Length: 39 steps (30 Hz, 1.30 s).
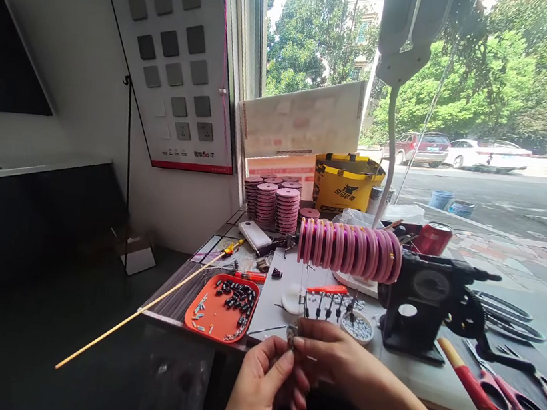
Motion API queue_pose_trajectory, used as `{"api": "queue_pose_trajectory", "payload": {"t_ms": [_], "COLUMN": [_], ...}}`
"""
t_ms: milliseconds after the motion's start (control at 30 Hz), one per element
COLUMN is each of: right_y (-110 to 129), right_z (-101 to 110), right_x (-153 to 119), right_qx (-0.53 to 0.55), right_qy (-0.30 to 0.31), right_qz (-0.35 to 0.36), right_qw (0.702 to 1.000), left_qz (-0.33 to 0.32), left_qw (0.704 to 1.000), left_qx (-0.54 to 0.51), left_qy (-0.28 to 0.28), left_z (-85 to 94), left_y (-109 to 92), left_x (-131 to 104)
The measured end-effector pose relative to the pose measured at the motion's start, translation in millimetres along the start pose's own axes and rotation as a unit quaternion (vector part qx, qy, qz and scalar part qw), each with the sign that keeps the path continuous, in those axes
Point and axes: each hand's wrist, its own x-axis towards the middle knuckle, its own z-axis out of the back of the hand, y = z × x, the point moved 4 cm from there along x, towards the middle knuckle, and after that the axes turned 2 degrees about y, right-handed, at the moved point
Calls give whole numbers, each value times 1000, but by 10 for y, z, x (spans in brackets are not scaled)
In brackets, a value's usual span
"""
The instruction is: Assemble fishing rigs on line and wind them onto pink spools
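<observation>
Both hands meet at the table's front edge. My left hand (pixel 261 378) and my right hand (pixel 335 349) are closed, pinching one small dark-and-shiny piece (pixel 291 335) between their fingertips; its kind is too small to make out. Just beyond them, short black fittings (pixel 328 312) hang on thin lines below a row of pink spools (pixel 348 250). The spools sit on the shaft of a black hand-crank winder (pixel 431 290). Right of the fittings stands a round dish of small silvery beads (pixel 357 326). An orange tray (pixel 222 307) with black pieces and short pale tubes lies to the left.
Stacked pink spools (pixel 286 210) and a yellow bag (pixel 347 182) stand at the back by the window. A long thin stick (pixel 138 311) juts past the left table edge. Scissors (pixel 520 402), a red-wrapped wooden handle (pixel 472 382) and a red can (pixel 433 239) lie or stand right.
</observation>
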Motion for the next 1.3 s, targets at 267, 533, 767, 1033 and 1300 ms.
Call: {"api": "queue_pose_trajectory", "payload": {"t_ms": [267, 533, 767, 1033, 1300], "right_y": [23, 69, 49, 107, 454], "right_z": [-33, -27, -25, 89, 180], "right_x": [-40, -96, -68, -56, 122], "right_qx": [-27, -94, -95, -76, -131], "right_qy": [-8, -41, -43, -122, -166], "right_qz": [23, 24, 13, 20, 112], "right_qw": [999, 994, 994, 989, 971], "left_qz": [1, 15, 24, 32, -9], "left_qw": [1000, 999, 998, 997, 998], "left_qx": [-10, -31, -57, -67, 12], "left_qy": [-4, -36, -29, -11, 59], "left_z": [30, 17, 25, 42, -11], "left_y": [43, 77, 92, 80, -165], "left_x": [-8, -34, -32, -25, 114]}}
